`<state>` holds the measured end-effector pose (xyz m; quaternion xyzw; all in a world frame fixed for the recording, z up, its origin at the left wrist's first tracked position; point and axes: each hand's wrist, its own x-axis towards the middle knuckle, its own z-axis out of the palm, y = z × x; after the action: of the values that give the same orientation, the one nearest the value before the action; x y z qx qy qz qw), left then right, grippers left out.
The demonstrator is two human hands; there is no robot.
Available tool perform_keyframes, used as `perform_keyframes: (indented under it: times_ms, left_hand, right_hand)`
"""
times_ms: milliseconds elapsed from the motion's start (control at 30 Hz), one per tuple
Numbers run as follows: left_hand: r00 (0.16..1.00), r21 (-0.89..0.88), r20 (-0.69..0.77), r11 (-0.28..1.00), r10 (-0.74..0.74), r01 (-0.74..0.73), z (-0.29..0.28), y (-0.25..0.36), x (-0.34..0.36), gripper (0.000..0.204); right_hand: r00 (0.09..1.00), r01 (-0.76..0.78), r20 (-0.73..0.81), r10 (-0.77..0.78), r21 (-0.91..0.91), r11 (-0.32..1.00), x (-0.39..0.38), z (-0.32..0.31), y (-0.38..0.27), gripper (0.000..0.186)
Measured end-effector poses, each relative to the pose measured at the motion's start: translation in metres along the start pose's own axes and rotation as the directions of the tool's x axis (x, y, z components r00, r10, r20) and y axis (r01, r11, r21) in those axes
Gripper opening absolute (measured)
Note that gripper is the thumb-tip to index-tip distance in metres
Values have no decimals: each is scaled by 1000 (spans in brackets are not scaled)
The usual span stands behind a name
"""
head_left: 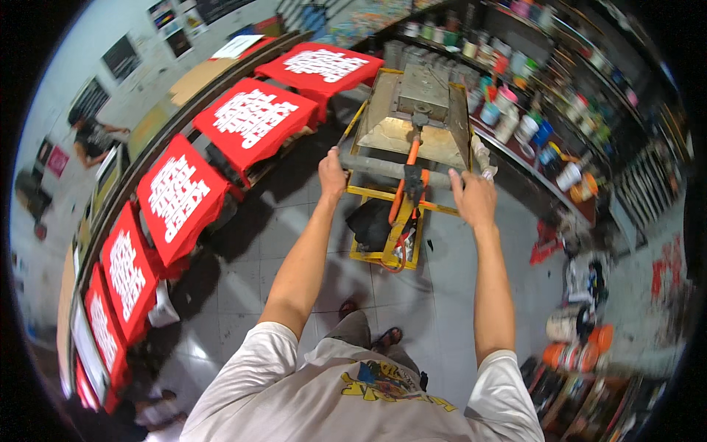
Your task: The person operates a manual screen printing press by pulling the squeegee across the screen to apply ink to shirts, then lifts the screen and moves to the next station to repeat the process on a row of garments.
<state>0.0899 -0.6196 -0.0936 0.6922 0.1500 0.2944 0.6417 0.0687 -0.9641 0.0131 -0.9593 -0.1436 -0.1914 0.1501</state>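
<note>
My left hand (333, 174) is closed around the left end of a grey push bar (375, 166). My right hand (475, 197) grips the same bar near its right end, its thumb pointing forward. The bar belongs to a wheeled cart with a yellow metal frame (362, 191). Above that frame sits a wide, sloped metal hood (375, 134) with a box on top, looking like a flash dryer. An orange cable (414, 151) runs from the hood over the bar's middle and hangs down below it. Both my arms reach forward, nearly straight.
Red printed shirts (254, 121) lie on boards along a curved row at my left. A person (103, 140) is beyond that row. At the right, shelves and a counter (582, 206) hold many bottles and tubs. Orange-lidded containers (578, 356) stand low at right, above pale floor tiles (283, 236).
</note>
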Motion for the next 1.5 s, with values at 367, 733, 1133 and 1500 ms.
perform_keyframes:
  times_ms: [367, 733, 1133, 1500]
  left_hand:
    - [896, -162, 441, 977, -56, 142, -26, 40, -93, 51]
    - [474, -127, 878, 920, -70, 370, -108, 73, -325, 46]
    - [412, -353, 885, 890, 218, 288, -202, 124, -570, 45]
    - [581, -17, 813, 999, 31, -30, -331, -107, -604, 40]
  right_hand:
    - [881, -377, -368, 297, -169, 911, -270, -70, -152, 54]
    - [726, -671, -471, 501, -325, 666, -528, -161, -219, 57]
    - [24, -939, -961, 277, 73, 336, -833, -155, -239, 70]
    - [248, -916, 208, 946, -268, 299, -1009, 163, 29, 34]
